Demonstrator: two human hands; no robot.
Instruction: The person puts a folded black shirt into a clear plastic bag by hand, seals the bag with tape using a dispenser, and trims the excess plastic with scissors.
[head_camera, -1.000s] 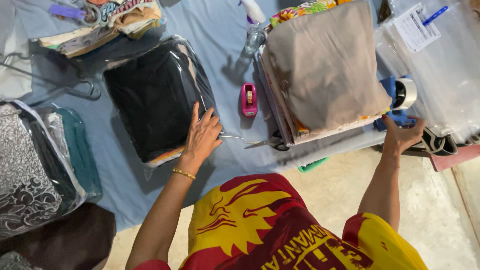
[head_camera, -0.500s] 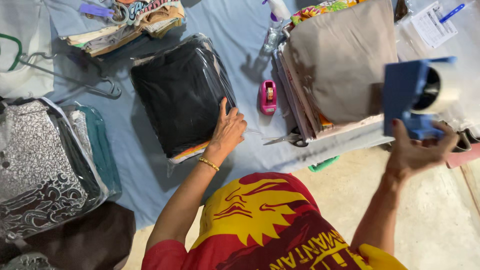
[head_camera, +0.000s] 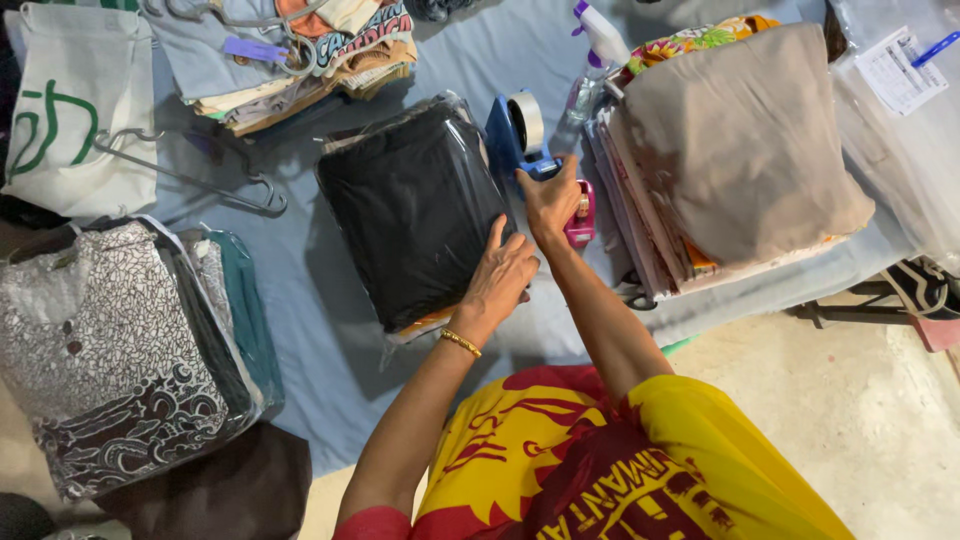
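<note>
The black package (head_camera: 415, 210), a folded dark garment sealed in clear plastic, lies flat on the blue sheet (head_camera: 330, 330) in the middle of the view. Its right edge is pressed down by the left hand (head_camera: 505, 280). The palm is flat and the fingers are spread, so nothing is gripped; the hand seems placed there to keep the plastic flap shut and the package from sliding.

Just beside the upper right corner of the package, a blue tape dispenser (head_camera: 520, 135) is held by the right hand (head_camera: 552, 195). The grip is closed around the handle, and the roll end is turned toward the package edge, so that tape can be met with the plastic.

Right of the package, touching the right hand, a small pink object (head_camera: 581, 222) lies on the sheet; its kind cannot be told. Further right of the package stands a stack of flat parcels with a beige garment (head_camera: 740, 140) on top. A spray bottle (head_camera: 598, 40) is seen above this stack's near corner.

Above the package a pile of folded clothes (head_camera: 300, 60) rests, and wire hangers (head_camera: 190, 170) lie to its upper left. Left of the package, well apart, a patterned garment in plastic (head_camera: 110, 350) is laid.
</note>
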